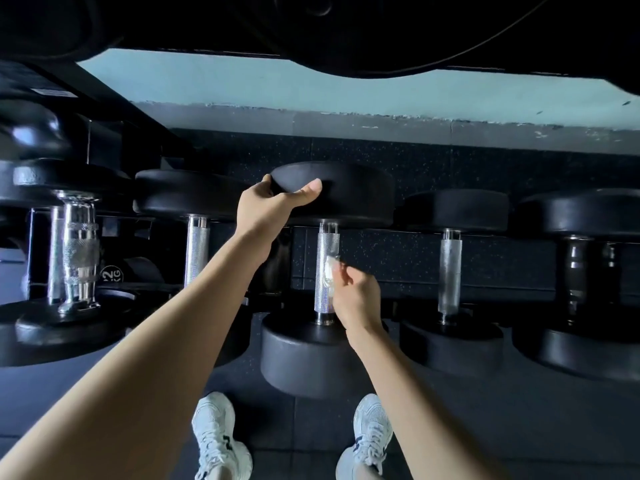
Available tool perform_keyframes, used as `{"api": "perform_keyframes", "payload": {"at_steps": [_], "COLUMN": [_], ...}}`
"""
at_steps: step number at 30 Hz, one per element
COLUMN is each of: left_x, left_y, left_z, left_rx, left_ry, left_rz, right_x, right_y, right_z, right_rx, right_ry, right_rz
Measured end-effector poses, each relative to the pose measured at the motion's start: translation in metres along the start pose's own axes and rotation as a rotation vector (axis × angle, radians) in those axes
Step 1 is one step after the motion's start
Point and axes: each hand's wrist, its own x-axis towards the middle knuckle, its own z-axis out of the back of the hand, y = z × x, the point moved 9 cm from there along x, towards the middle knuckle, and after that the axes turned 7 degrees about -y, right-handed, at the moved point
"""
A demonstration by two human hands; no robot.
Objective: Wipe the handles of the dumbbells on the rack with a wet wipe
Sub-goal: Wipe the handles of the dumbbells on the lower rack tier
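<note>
Reaching out with both bare arms, a person works at a row of dumbbells lying on a dark rack (114,105).

The left grip (273,206) holds the far head (353,195) of the middle dumbbell. Its fingers curl over the top edge of that round black head and its thumb lies on the front.

The right grip (358,297) is pinched tight on a small white wet wipe (328,275). The wipe is pressed against the right side of the silver handle (325,247) of that same middle dumbbell, about halfway along it. The handle is rough and shiny. The near head (304,358) of this dumbbell is big, round and black, and it sits at the front edge of the rack.

Just to the left lies another black dumbbell with a silver handle (196,251). Past it, near the left end of the rack, is a shiny chrome dumbbell (76,254). To the right lies a dumbbell with a dull silver handle (450,271). Near the right end of the rack is a dumbbell with a dark handle (581,271).

Behind the rack is a dark speckled floor (450,161) and a pale blue-green wall (311,84).

At the bottom are two white sneakers (218,441) on the floor.
</note>
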Motion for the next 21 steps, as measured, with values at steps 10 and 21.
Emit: {"api": "perform_keyframes", "payload": {"at_steps": [10,21], "left_x": [0.015,0.026], "left_y": [0.005,0.014], "left_z": [-0.006,-0.006], "left_rx": [0.091,0.122], "left_ry": [0.214,0.184], "left_rz": [0.116,0.05], "right_x": [-0.008,0.018], "right_y": [-0.029,0.032], "right_z": [0.0,-0.003], "right_rx": [0.527,0.152], "right_ry": [-0.2,-0.55], "right_rz": [-0.478,-0.133]}}
